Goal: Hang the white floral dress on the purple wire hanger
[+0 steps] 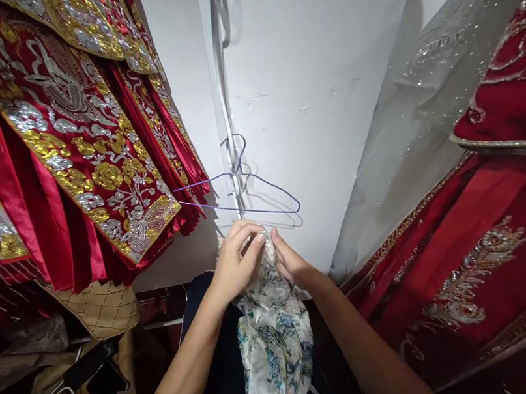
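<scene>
A crumpled white cloth with a blue and green floral print [278,359] hangs between my hands and drapes down over dark clothing. My left hand [239,260] is closed on its gathered upper end, thumb and fingertips pinching the edge. On the other side, my right hand [294,261] grips the same bunched part, its thumb pointing up and its other fingers mostly hidden behind the fabric. Just above both hands, a thin purple clothes hanger [264,177] hangs on the wall with no garment on it.
Red garments with gold and silver embroidery [86,138] hang at the left. A red beaded garment [461,266] and a sheer sparkling fabric [408,109] fill the right side. White cords run down the wall [301,53]. Dark devices [90,364] and a cable lie at the lower left.
</scene>
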Demonstrator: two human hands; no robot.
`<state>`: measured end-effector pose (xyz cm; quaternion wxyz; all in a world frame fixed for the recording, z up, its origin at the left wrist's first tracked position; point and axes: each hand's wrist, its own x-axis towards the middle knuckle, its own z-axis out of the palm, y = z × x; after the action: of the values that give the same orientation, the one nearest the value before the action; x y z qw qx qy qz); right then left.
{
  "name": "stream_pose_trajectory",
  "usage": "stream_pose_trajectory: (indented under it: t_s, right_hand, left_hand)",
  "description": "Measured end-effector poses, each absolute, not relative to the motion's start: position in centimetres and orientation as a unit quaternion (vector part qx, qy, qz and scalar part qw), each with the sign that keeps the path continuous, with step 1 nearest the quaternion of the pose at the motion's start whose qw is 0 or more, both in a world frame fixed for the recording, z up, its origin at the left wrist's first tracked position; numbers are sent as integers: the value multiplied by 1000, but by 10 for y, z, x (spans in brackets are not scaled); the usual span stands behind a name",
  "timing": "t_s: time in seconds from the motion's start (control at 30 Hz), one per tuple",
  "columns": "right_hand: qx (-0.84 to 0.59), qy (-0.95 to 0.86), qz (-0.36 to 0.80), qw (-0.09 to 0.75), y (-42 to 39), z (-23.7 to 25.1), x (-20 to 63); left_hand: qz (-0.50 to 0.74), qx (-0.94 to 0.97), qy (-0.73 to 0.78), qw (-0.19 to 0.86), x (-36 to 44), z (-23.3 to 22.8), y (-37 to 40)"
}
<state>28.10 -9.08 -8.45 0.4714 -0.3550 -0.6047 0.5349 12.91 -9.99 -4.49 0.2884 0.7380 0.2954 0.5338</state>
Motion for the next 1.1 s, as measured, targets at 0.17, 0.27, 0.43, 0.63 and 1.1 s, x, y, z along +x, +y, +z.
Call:
stream_pose_trajectory:
  t_s: [0.17,0.27,0.43,0.63,1.1]
  right_hand:
    - [-262,-645,620,361,-88,-55,290]
    - [-304,-732,484,370,-67,-30,306]
    - [-358,-704,249,561,-6,-28,317]
    - [-467,-685,298,473,47,-78,330]
    - [-522,-675,203,480,-1,-59,420]
  left_hand:
    - [463,760,315,330,108,-58,-86]
    - [302,806,281,425,86,-68,-83]
    - [189,844,438,245,41,-75,-82]
    - [79,766,627,113,-11,-80,-66]
    - [342,803,484,-62,12,-31,-50]
